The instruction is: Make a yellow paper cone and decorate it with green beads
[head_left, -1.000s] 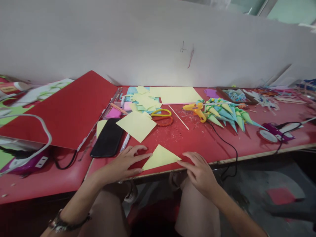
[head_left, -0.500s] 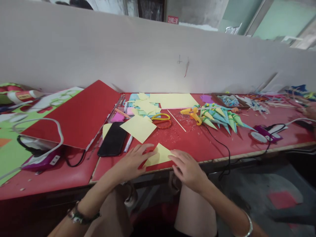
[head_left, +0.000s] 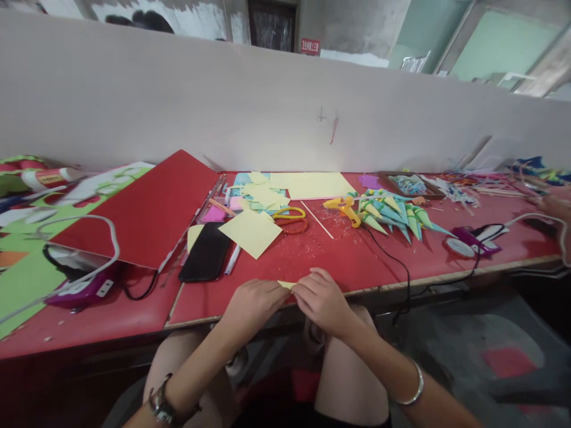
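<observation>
A small piece of yellow paper is pinched between my two hands at the table's front edge; most of it is hidden behind the fingers. My left hand is closed on its left side, palm down. My right hand grips the right side, its fingertips almost meeting those of the left. Just beyond the left hand lies a square yellow sheet, overlapping a black phone and a white pen.
Yellow-handled scissors lie beside a pile of cut yellow paper. An orange glue gun trails a black cord near blue and yellow paper cones. A red board leans at left. Another person's hand shows at far right.
Both hands have come together over the yellow paper. It lay as a visible folded triangle between spread fingers and now shows only a narrow strip. The view has shifted slightly.
</observation>
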`<state>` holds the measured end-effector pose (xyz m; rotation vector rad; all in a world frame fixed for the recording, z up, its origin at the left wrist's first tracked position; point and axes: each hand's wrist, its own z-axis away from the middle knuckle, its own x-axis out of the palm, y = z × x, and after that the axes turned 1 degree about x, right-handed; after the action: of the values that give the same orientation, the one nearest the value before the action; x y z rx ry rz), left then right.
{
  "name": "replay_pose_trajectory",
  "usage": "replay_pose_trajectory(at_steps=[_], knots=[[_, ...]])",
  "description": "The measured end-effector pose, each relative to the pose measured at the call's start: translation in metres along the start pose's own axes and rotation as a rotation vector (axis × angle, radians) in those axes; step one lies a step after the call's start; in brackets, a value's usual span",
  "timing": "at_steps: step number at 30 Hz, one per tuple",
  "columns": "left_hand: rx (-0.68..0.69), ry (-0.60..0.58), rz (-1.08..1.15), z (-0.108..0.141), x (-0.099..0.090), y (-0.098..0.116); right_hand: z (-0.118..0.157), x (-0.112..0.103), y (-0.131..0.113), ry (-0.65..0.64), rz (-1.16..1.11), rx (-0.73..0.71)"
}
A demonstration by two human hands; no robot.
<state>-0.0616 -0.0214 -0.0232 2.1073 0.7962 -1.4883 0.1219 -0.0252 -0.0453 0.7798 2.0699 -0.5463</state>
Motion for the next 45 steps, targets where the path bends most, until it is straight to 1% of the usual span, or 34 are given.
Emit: replay_pose_trajectory(at_steps=[2, 4, 9, 12, 14, 16, 18, 19, 20, 23, 25, 27, 30, 33, 35, 38, 41, 43, 45], knots=[[-0.002, 0.065, 0.014, -0.004, -0.008, 0.002, -0.009, -0.005, -0.003, 0.088, 0.016, 0.003], [0.013, 0.120, 0.005, -0.006, -0.015, 0.004, -0.017, -0.008, -0.004, 0.150, 0.008, 0.002], [0.039, 0.236, -0.021, -0.004, -0.027, 0.003, -0.025, -0.015, 0.007, 0.177, -0.056, -0.007], [0.011, 0.293, -0.008, -0.001, -0.031, -0.003, -0.022, -0.016, 0.022, 0.178, -0.106, 0.068], [-0.014, 0.285, 0.004, 0.001, -0.032, -0.006, -0.018, -0.019, 0.032, 0.158, -0.135, 0.150], [-0.058, 0.248, 0.029, 0.004, -0.033, -0.009, -0.016, -0.023, 0.040, 0.158, -0.153, 0.242], [-0.112, 0.199, 0.065, 0.006, -0.032, -0.010, -0.015, -0.030, 0.042, 0.184, -0.165, 0.301], [-0.130, 0.179, 0.081, 0.006, -0.032, -0.011, -0.016, -0.032, 0.041, 0.181, -0.187, 0.307], [-0.137, 0.166, 0.091, 0.006, -0.032, -0.011, -0.017, -0.035, 0.039, 0.152, -0.228, 0.292], [-0.086, 0.172, 0.029, 0.002, -0.032, -0.010, -0.020, -0.036, 0.027, -0.057, -0.372, 0.150], [-0.029, 0.168, -0.083, -0.003, -0.034, -0.006, -0.023, -0.033, 0.018, -0.154, -0.354, 0.108], [0.022, 0.158, -0.184, -0.009, -0.036, 0.000, -0.026, -0.029, 0.012, -0.200, -0.306, 0.102], [0.037, 0.198, -0.259, -0.017, -0.037, 0.009, -0.031, -0.028, 0.005, -0.216, -0.303, 0.101], [0.023, 0.271, -0.322, -0.019, -0.037, 0.012, -0.035, -0.032, 0.001, -0.222, -0.409, 0.139], [0.031, 0.288, -0.352, -0.018, -0.038, 0.009, -0.035, -0.036, 0.002, -0.231, -0.510, 0.183], [0.045, 0.273, -0.370, -0.012, -0.040, 0.000, -0.032, -0.043, 0.008, -0.251, -0.653, 0.271], [0.031, 0.234, -0.362, -0.005, -0.044, -0.012, -0.028, -0.047, 0.016, -0.259, -0.733, 0.349], [-0.006, 0.212, -0.367, 0.000, -0.044, -0.022, -0.025, -0.048, 0.021, -0.251, -0.761, 0.387], [-0.070, 0.209, -0.362, 0.004, -0.043, -0.033, -0.022, -0.048, 0.026, -0.228, -0.789, 0.434]])
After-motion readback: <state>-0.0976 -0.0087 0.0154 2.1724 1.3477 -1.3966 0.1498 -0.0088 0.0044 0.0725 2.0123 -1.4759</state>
